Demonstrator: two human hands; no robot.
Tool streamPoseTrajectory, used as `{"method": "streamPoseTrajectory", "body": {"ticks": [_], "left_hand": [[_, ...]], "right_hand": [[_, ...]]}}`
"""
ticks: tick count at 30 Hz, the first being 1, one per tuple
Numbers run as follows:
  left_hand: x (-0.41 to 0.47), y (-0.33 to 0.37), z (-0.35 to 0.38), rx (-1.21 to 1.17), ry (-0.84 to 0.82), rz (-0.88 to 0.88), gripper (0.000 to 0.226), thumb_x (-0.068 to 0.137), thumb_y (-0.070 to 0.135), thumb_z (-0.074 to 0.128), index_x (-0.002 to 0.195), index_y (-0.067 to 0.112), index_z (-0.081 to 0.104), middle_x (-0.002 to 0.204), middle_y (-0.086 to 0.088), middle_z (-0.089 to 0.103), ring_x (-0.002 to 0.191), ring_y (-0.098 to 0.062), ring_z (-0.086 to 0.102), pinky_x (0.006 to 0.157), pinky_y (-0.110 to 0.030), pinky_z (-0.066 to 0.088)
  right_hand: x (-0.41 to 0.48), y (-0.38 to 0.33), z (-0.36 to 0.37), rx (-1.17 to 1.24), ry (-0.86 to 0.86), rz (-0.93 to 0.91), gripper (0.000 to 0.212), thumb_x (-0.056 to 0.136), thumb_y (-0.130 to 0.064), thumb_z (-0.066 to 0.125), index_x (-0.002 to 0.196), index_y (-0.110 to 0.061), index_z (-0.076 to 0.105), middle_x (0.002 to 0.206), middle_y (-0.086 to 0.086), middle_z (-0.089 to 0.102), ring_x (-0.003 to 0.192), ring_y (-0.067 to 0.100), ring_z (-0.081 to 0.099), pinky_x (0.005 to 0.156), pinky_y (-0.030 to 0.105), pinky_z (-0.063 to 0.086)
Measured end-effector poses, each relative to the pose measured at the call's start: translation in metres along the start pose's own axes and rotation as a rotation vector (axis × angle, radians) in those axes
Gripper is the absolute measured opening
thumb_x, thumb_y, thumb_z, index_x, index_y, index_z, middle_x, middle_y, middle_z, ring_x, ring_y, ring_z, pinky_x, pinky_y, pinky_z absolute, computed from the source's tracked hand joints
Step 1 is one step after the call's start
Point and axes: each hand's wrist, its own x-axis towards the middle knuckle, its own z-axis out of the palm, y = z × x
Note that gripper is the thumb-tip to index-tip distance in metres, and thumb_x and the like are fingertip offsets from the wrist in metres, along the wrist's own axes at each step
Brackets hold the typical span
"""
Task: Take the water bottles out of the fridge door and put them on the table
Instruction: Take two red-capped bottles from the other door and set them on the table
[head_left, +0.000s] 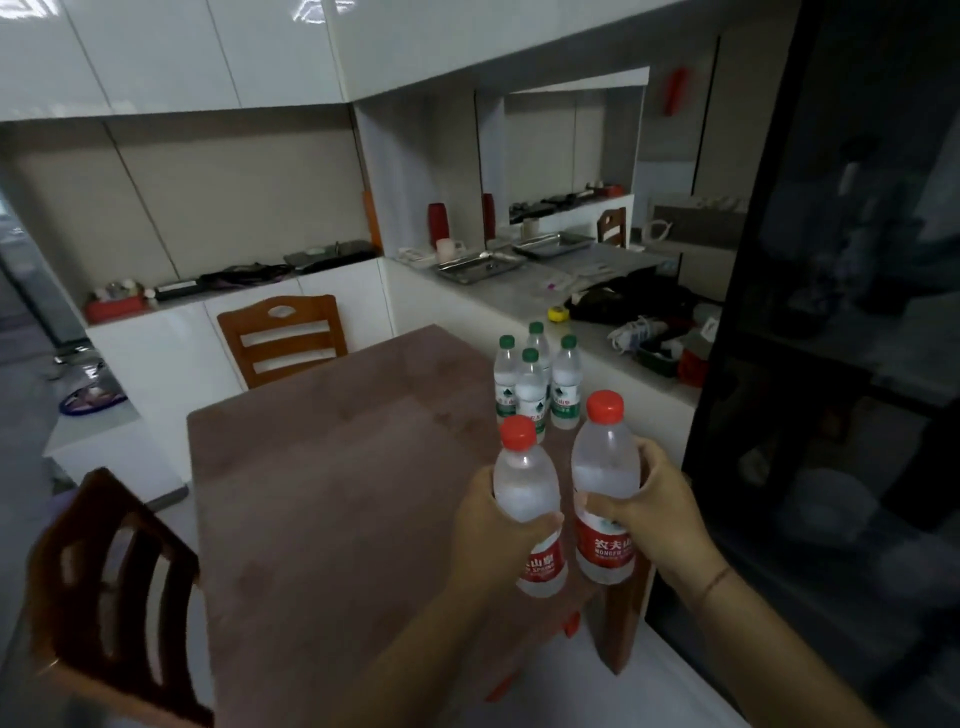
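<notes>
Red-capped bottles (605, 483), labels half hidden, clasped in each hand's (657, 499) grip.

Near chair (111, 597) blurred, perhaps edge-cropped; dark cabinet's (841, 364) contents indistinct.
</notes>
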Motion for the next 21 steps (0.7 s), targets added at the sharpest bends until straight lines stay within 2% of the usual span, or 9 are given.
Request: {"method": "streamPoseTrajectory", "body": {"ticks": [4, 8, 11, 13, 18, 21], "left_hand": [[0.073, -0.016, 0.012, 0.048, -0.022, -0.032, 0.068, 0.061, 0.023, 0.088, 0.120, 0.023, 0.054, 0.111, 0.003, 0.068, 0.104, -0.015, 0.066, 0.089, -0.043, 0.056], [0.134, -0.025, 0.029, 0.083, -0.041, -0.052, 0.073, 0.055, 0.031, 0.086, 0.120, 0.026, 0.053, 0.110, 0.004, 0.068, 0.103, -0.013, 0.066, 0.088, -0.043, 0.056], [0.171, -0.034, 0.048, 0.101, -0.018, -0.068, 0.073, 0.056, 0.027, 0.086, 0.121, 0.024, 0.053, 0.108, 0.006, 0.067, 0.102, -0.014, 0.065, 0.088, -0.043, 0.056], [0.193, -0.039, 0.060, 0.101, 0.009, -0.085, 0.069, 0.060, 0.021, 0.086, 0.120, 0.021, 0.053, 0.107, 0.006, 0.066, 0.102, -0.017, 0.065, 0.088, -0.043, 0.056], [0.240, -0.053, 0.093, 0.135, 0.047, -0.104, 0.066, 0.060, 0.017, 0.085, 0.118, 0.019, 0.053, 0.113, -0.001, 0.065, 0.104, -0.020, 0.063, 0.088, -0.041, 0.054], [0.264, -0.060, 0.114, 0.146, 0.085, -0.122, 0.068, 0.059, 0.019, 0.085, 0.117, 0.021, 0.050, 0.114, 0.000, 0.063, 0.105, -0.020, 0.061, 0.088, -0.041, 0.054]], "right_hand": [[0.064, 0.015, 0.008, -0.008, 0.048, 0.012, 0.063, 0.064, -0.005, 0.083, 0.113, -0.027, 0.050, 0.101, -0.012, 0.059, 0.094, 0.013, 0.058, 0.084, 0.037, 0.050], [0.122, 0.034, 0.008, -0.016, 0.113, 0.025, 0.065, 0.065, 0.000, 0.081, 0.121, -0.016, 0.051, 0.101, -0.007, 0.059, 0.099, 0.018, 0.057, 0.078, 0.029, 0.047], [0.163, 0.051, 0.005, -0.036, 0.140, 0.048, 0.061, 0.065, 0.001, 0.081, 0.114, -0.021, 0.052, 0.102, -0.007, 0.060, 0.103, 0.019, 0.056, 0.082, 0.032, 0.048], [0.189, 0.062, 0.001, -0.054, 0.140, 0.066, 0.057, 0.065, -0.001, 0.081, 0.109, -0.024, 0.052, 0.099, -0.011, 0.060, 0.102, 0.018, 0.057, 0.079, 0.029, 0.048], [0.257, 0.090, -0.012, -0.128, 0.130, 0.096, 0.060, 0.064, -0.006, 0.083, 0.114, -0.019, 0.053, 0.112, 0.002, 0.062, 0.107, 0.024, 0.058, 0.092, 0.043, 0.050], [0.294, 0.101, -0.016, -0.163, 0.089, 0.105, 0.061, 0.065, -0.008, 0.083, 0.116, -0.021, 0.051, 0.113, 0.000, 0.059, 0.108, 0.020, 0.055, 0.093, 0.038, 0.048]]}}
